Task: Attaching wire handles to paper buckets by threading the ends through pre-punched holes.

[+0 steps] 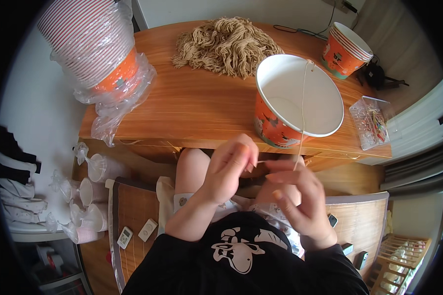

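Note:
A large paper bucket [261,114], white inside and orange with dark printed figures outside, stands upright at the table's near edge. Through a hole in its far rim passes a thin beige cord [303,105], which crosses the opening and hangs over the near rim toward my hands. My left hand [231,167] is closed in a pinch, with a short bit of the cord showing at its fingertips. To its right, my right hand [300,196] has curled fingers around the hanging cord, thumb a little apart; its fingers are partly blurred by motion.
A heap of beige cords [229,46] lies on the wooden table [192,108]. At left stands a tall plastic-wrapped stack of buckets [91,49]; at right are a shorter bucket stack [347,51] and a clear box of small pieces [371,123]. Wrapped cups [91,191] stand lower left.

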`<state>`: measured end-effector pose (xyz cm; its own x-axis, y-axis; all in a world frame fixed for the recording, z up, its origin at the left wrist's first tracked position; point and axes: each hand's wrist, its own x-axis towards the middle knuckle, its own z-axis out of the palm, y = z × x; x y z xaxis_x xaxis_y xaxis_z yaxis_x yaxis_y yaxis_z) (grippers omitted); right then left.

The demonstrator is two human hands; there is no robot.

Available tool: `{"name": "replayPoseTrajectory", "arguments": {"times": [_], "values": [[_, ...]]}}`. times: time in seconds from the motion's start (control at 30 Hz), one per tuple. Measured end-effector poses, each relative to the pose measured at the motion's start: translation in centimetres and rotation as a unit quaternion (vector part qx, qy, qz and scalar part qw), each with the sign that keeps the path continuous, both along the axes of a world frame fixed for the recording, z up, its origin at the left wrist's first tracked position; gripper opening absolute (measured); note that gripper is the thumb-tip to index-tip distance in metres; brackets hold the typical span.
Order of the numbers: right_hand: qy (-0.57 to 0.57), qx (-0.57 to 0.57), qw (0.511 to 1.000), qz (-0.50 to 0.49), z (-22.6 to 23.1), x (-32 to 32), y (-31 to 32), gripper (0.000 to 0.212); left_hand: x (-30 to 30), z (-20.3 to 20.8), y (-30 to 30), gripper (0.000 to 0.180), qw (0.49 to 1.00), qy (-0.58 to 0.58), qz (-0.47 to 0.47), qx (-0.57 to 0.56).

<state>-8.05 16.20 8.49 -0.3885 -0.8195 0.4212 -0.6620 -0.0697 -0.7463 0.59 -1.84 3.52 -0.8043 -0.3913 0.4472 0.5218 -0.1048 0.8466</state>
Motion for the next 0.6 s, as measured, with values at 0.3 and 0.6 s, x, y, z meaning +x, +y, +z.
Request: {"name": "replayPoseTrajectory", "arguments": {"times": [0.3, 0.6], "values": [[0.238, -0.105, 0.961, -0.097, 2.7, -1.6, -1.1, 0.041, 0.4, 3.5, 0.2, 0.009, 0.927, -0.083, 0.112, -0.349], [0.212, -0.095, 0.964, -0.132, 2.2, -1.2, -2.6, 0.033, 0.6, 3.2, 0.8, 0.016, 0.834, -0.075, 0.24, -0.492]]}}
